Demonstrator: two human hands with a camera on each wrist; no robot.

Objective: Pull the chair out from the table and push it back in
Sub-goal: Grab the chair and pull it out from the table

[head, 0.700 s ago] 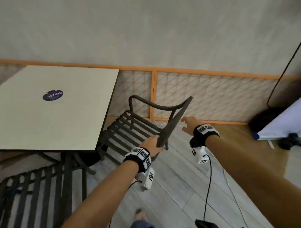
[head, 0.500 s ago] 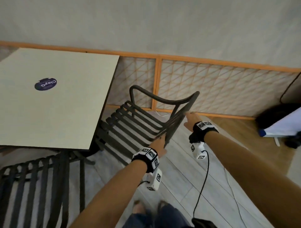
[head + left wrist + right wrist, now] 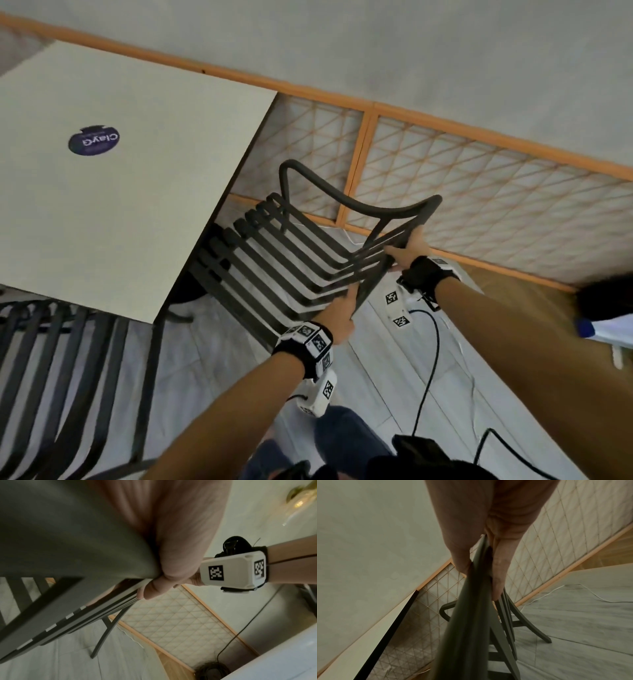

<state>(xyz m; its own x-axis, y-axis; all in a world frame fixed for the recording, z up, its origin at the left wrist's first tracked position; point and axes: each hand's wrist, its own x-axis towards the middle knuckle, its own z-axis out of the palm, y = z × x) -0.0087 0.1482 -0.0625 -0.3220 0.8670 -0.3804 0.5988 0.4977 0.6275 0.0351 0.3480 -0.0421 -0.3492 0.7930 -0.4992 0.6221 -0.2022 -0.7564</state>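
A dark slatted chair point(image 3: 291, 250) stands at the right side of the pale square table point(image 3: 130, 192), its seat front tucked partly under the table edge. My left hand point(image 3: 340, 310) grips the near end of the chair's top back rail point(image 3: 73, 555). My right hand point(image 3: 409, 250) grips the far end of the same rail, thumb on one side and fingers point(image 3: 500, 574) on the other. Both wrists carry white tagged camera boxes. The chair's rear legs point(image 3: 534, 627) stand on the grey floor.
A second dark slatted chair point(image 3: 58, 370) sits at the table's near side, lower left. An orange-framed lattice panel point(image 3: 462, 192) runs along the wall behind. Black cables point(image 3: 431, 370) trail over the floor at the right. A dark object and a white board point(image 3: 606, 318) lie far right.
The right hand, earlier just reaching the back rail, now grips it. The chair has slid towards the table, its seat further under the edge, and the head has moved closer.
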